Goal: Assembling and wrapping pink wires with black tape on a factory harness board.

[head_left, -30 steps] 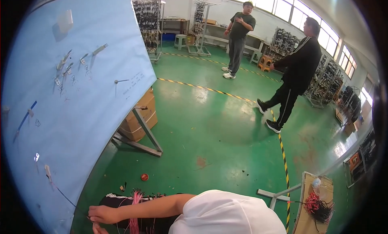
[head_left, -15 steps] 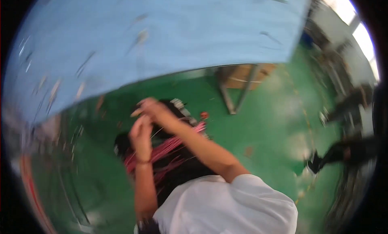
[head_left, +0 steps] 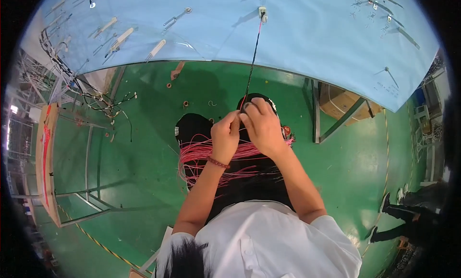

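A twisted red and black wire pair (head_left: 252,62) runs taut from a small white connector (head_left: 262,11) on the blue board down to my hands. My left hand (head_left: 225,136) pinches its near end, thumb and forefinger together. Close beside it, my right hand (head_left: 261,127) is closed with bent fingers around the same wire end. Something small and dark shows at its fingertips, too hidden to name. Below my hands, a bundle of thin pink-red wires (head_left: 194,155) lies across my lap on dark trousers.
The blue board (head_left: 307,43) spans the far side, with several upright pins and clips. A wire harness (head_left: 98,93) hangs from its left end. A cardboard box (head_left: 338,103) sits beneath, by a metal leg (head_left: 315,115). At left stands a wooden-edged frame (head_left: 46,158); people's legs (head_left: 398,220) are at right.
The view has turned and steadied from a blur. My hands now sit nearer the middle, and the taut twisted wire between the connector and my hands is now plain to see.
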Available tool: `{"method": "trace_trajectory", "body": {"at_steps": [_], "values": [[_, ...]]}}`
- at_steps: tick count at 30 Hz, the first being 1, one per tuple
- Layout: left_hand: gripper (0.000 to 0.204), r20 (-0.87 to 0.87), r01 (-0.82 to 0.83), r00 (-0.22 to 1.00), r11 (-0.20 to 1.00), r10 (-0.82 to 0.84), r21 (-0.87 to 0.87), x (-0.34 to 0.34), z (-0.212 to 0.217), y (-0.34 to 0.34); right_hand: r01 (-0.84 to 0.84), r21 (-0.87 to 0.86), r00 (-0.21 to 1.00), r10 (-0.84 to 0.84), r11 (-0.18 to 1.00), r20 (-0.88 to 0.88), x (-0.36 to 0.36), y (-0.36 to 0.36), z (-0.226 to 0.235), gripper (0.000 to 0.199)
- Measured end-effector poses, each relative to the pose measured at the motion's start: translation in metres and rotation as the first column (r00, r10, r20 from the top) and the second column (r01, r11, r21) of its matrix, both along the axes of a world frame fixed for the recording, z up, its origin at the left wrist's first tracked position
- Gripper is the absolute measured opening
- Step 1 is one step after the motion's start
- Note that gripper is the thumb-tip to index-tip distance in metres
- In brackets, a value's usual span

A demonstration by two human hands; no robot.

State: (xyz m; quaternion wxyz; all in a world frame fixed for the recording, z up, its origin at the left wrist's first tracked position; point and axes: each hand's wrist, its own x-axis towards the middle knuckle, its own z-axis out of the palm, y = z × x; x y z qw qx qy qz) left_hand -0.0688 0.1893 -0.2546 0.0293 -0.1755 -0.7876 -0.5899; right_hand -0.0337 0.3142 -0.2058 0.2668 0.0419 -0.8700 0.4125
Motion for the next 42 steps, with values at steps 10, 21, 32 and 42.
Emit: {"method": "trace_trajectory", "body": {"at_steps": [10,21,32,42], "values": [[0.024,0.227,0.135,0.955,0.963,-0.189,0.235,-0.002,0.010,0.001,-0.067,-0.888,0.941,0.324,0.454,0.095,-0.043,0.030,-0.026,0.028],[0.026,0.304,0.107,0.939,0.975,-0.164,0.194,-0.002,0.023,-0.012,-0.288,-0.922,0.865,0.484,0.257,-0.135,-0.031,-0.006,-0.100,0.027],[0.023,-0.333,-0.072,0.943,0.983,0.012,-0.168,-0.019,-0.038,-0.009,0.067,0.417,0.991,-0.108,0.906,0.075,-0.002,-0.018,0.005,0.027],[0.029,0.348,0.094,0.922,0.971,-0.168,0.219,0.036,0.038,-0.004,-0.208,-0.960,0.829,0.554,0.187,-0.072,-0.033,-0.008,-0.084,0.042]]}}
